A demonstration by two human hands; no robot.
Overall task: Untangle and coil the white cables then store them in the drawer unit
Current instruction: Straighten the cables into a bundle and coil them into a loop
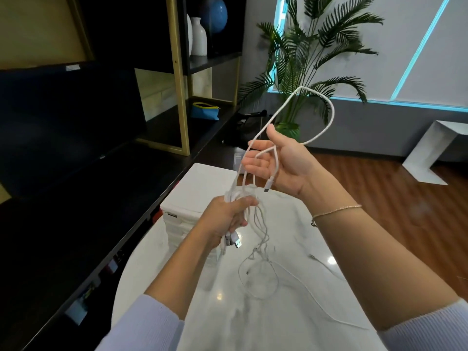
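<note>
Two hands: left hand (228,219) fingers clamp white cables (253,239); right hand (276,160) fingers apart, loop draped.

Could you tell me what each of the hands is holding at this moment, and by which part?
The left hand grips the white cables at their bunched middle; the right hand, palm open, has one looped strand draped across it.
</note>
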